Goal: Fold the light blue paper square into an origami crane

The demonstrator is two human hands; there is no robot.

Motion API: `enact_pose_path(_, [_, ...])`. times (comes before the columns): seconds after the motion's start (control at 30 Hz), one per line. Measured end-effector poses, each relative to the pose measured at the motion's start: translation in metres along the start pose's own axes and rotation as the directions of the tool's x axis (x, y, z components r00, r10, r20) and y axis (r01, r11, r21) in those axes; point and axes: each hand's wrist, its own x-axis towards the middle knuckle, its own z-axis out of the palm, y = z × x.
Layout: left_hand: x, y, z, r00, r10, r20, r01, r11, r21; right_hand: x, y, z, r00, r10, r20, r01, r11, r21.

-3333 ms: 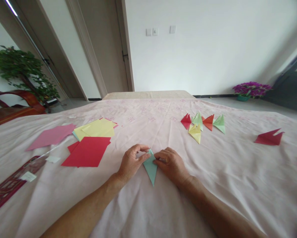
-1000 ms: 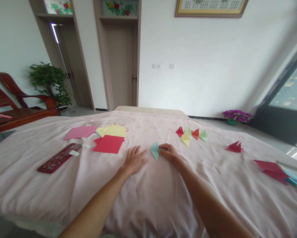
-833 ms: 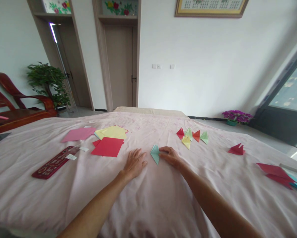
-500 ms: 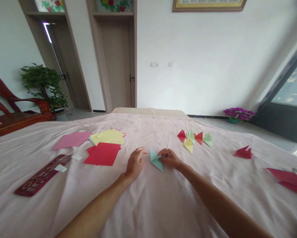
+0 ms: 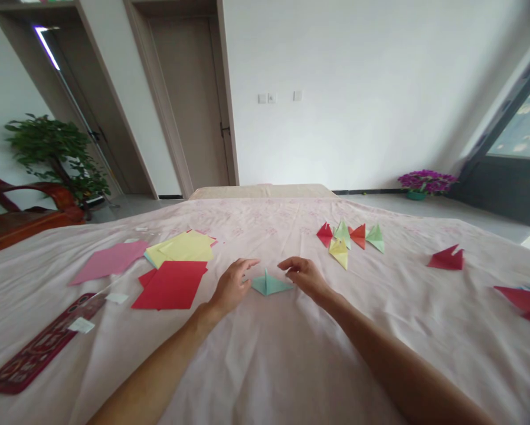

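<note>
A light blue-green folded paper [image 5: 271, 287] lies on the cloth between my hands, its points facing left and right and a thin flap standing up near its middle. My left hand [image 5: 233, 285] is at its left tip, thumb and fingers apart; whether the thumb touches the paper is hard to tell. Just above the right tip, my right hand [image 5: 307, 277] hovers with fingers curled and a gap between thumb and forefinger. Neither hand grips the paper.
To the left lie red paper sheets [image 5: 172, 285], yellow sheets [image 5: 187, 245], pink sheets [image 5: 110, 261] and a dark red patterned case [image 5: 39, 348]. Several small folded papers [image 5: 339, 252] sit at the right back. A dark red folded paper [image 5: 446, 258] rests farther right.
The blue-green paper has turned from pointing toward me to lying sideways, with a flap now upright. My right hand has let go of it. My left hand rose from the cloth and came closer.
</note>
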Motion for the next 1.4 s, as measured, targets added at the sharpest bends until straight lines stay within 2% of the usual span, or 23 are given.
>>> enact_pose_path(0.07, [0.011,-0.006,-0.001,0.992,0.020,0.128,-0.016,0.999,-0.030,-0.018,0.001,0.006,0.998,0.041,0.048,-0.042,0.999,0.008])
enact_pose_path(0.17, [0.028,-0.013,0.003,0.952,0.050,0.301,-0.031,0.997,-0.066,-0.032,-0.006,0.017,0.992,0.058,0.115,-0.058,0.998,-0.009])
enact_pose_path(0.27, [0.040,-0.015,0.010,0.929,0.036,0.368,-0.015,0.998,-0.059,-0.033,-0.013,0.023,0.989,0.080,0.122,-0.073,0.995,-0.061])
enact_pose_path(0.33, [0.041,-0.014,0.013,0.942,0.004,0.336,0.005,1.000,-0.026,-0.030,-0.016,0.022,0.990,0.083,0.112,-0.073,0.993,-0.090])
enact_pose_path(0.47, [0.030,-0.007,0.014,0.980,-0.070,0.187,0.060,0.996,0.058,-0.019,-0.018,0.018,0.997,0.057,0.054,-0.049,0.989,-0.142])
enact_pose_path(0.6, [0.011,-0.002,0.019,0.983,-0.167,0.082,0.155,0.979,0.133,-0.011,-0.014,0.023,0.999,0.048,-0.014,-0.050,0.978,-0.203])
enact_pose_path(0.7, [0.000,-0.002,0.026,0.979,-0.192,0.064,0.179,0.969,0.168,-0.010,-0.009,0.031,0.999,0.042,-0.028,-0.048,0.966,-0.252])
enact_pose_path(0.8, [-0.004,-0.003,0.029,0.985,-0.163,0.062,0.148,0.969,0.196,-0.014,-0.008,0.034,0.999,0.008,-0.039,-0.019,0.953,-0.304])
enact_pose_path(1.0, [-0.007,-0.010,0.023,0.991,-0.111,0.074,0.092,0.971,0.218,-0.020,-0.009,0.030,0.998,-0.059,0.000,0.055,0.928,-0.368])
enact_pose_path(1.4, [-0.012,-0.014,0.023,0.993,-0.113,0.027,0.105,0.974,0.201,-0.017,-0.006,0.033,0.994,-0.113,0.002,0.104,0.905,-0.413])
